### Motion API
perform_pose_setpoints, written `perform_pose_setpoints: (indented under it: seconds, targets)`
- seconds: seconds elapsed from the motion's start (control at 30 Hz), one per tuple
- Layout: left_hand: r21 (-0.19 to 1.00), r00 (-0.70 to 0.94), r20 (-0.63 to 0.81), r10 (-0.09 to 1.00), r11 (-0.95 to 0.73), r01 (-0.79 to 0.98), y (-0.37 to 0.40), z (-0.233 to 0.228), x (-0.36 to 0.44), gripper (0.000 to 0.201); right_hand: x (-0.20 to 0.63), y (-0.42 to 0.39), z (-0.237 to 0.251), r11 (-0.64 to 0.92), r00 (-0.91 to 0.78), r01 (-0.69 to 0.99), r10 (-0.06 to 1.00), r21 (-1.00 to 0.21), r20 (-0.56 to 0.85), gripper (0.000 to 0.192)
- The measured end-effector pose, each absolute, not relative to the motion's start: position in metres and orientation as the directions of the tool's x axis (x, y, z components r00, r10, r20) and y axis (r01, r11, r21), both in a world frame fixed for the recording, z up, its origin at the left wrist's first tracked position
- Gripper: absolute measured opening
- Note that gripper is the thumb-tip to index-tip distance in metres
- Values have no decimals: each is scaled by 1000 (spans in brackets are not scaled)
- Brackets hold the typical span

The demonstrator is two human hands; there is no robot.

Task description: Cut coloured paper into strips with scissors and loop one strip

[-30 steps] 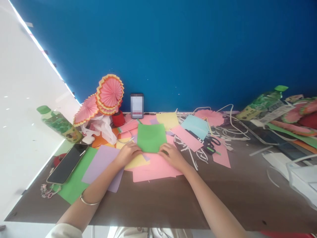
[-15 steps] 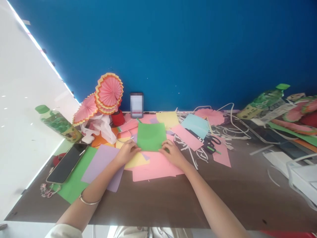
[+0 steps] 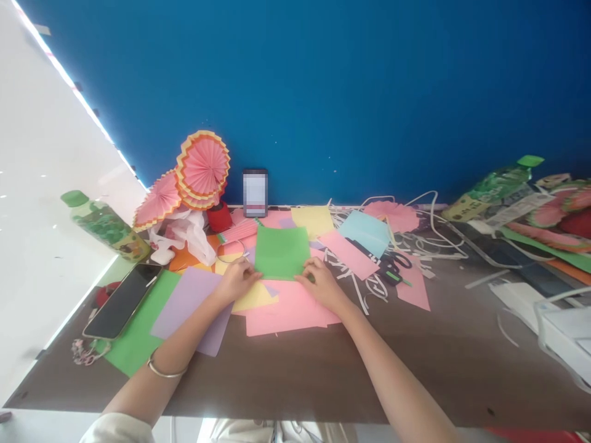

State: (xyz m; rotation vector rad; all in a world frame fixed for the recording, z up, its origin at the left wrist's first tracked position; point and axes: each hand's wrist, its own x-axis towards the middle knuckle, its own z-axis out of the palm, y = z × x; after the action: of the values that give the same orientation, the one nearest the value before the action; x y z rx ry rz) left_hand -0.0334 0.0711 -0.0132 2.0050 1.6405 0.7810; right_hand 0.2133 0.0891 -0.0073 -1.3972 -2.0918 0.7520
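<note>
A green sheet of paper [image 3: 282, 251] is held by its two near corners, its far edge tilted slightly up. My left hand [image 3: 239, 281] pinches the near left corner between thumb and fingers. At the near right corner, my right hand [image 3: 319, 282] grips the paper the same way. Beneath it lie pink sheets [image 3: 289, 311] and a yellow sheet [image 3: 253, 298]. A purple sheet [image 3: 187, 304] lies partly under my left forearm. Just beyond my left hand is a thin ring-shaped loop [image 3: 231, 245].
Black scissors [image 3: 397, 266] lie on paper scraps to the right, near a light blue sheet [image 3: 367, 232]. A phone [image 3: 122, 301] rests at the left by a tilted green bottle [image 3: 106, 224]. Pleated paper fans [image 3: 204, 169] stand at the back left. White cables [image 3: 433, 212] cross the right side.
Both hands keep their hold on the green paper, which stays nearly in place. The whole view has shifted very slightly.
</note>
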Motion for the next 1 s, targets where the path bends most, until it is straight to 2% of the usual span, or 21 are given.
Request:
perform_pose_setpoints:
  seconds: [0.27, 0.47, 0.57, 0.63, 0.77, 0.83, 1.0]
  targets:
    - [617, 139, 150, 979, -202, 761, 71, -15, -32, 26, 212, 91, -11, 294, -322, 675, 943, -677, 88, 29]
    - [551, 171, 160, 972, -232, 801, 70, -15, -31, 25, 212, 91, -12, 309, -328, 709, 940, -634, 93, 29]
    - [449, 190, 205, 960, -265, 853, 64, -13, -27, 22, 211, 91, -12, 330, -334, 714, 936, -618, 115, 29]
    - [318, 233, 261, 937, -312, 895, 58, -10, -23, 16, 210, 91, -13, 348, -338, 713, 931, -609, 136, 30]
    - [71, 479, 280, 832, -515, 854, 48, -3, -10, 20, 210, 91, -14, 355, -339, 713, 929, -605, 146, 28]
    - [26, 539, 255, 803, -562, 826, 45, -5, -3, 23, 209, 91, -14, 350, -337, 716, 931, -604, 140, 27]
    - [-22, 565, 226, 794, -576, 817, 38, -16, 11, 29, 209, 91, -16, 350, -326, 710, 932, -610, 156, 20]
